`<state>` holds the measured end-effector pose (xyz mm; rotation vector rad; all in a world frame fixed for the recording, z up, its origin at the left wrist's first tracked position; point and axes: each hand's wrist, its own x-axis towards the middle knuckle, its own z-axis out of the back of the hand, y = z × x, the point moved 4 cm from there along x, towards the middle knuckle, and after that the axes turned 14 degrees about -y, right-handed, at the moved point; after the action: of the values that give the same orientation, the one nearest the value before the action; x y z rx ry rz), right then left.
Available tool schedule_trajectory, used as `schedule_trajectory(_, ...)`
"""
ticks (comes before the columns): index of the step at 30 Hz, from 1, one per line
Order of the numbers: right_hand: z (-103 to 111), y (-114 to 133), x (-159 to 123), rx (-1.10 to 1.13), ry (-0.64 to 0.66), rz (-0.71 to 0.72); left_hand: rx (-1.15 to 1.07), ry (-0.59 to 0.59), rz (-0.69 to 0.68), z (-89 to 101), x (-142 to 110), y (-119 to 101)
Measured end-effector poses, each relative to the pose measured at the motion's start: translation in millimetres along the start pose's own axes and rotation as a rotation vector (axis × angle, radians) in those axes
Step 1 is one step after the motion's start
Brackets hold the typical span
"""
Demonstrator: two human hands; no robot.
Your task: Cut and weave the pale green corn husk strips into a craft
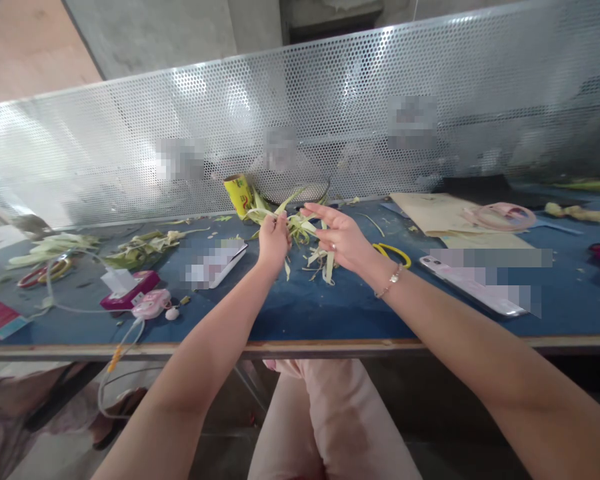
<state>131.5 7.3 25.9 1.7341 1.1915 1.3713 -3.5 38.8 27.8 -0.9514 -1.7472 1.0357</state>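
Observation:
My left hand (273, 238) is closed around a bunch of pale green leaf strips (300, 223), thumb on top, over the middle of the blue table (325, 313). The strips fan out between my two hands, and their exact kind is hard to make out. On their other side is my right hand (344, 237), fingers stretched and spread; whether its fingertips touch the strips is unclear. Loose trimmings (325, 267) lie on the table below. Beside my right wrist shows a yellow scissors-like handle (397, 253), partly hidden.
Behind the strips, a yellow can (239, 197) leans near the perforated metal screen (310, 107). Phones lie at left (217, 263) and right (475, 287). A magenta power strip (130, 291) with cables, leafy scraps (143, 250) and paper sheets (433, 210) are also there.

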Motion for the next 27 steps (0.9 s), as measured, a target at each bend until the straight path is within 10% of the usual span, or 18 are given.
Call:
schedule_trajectory(10,-1.0,-3.2,0.7,-0.044,0.014,0.045,-0.051,-0.081,0.071,2.1,2.5,4.1)
schedule_trajectory(27,12.7,-5.6,9.2,0.026,-0.043,-0.010,0.231,0.129,-0.296,7.7,13.8,-4.5)
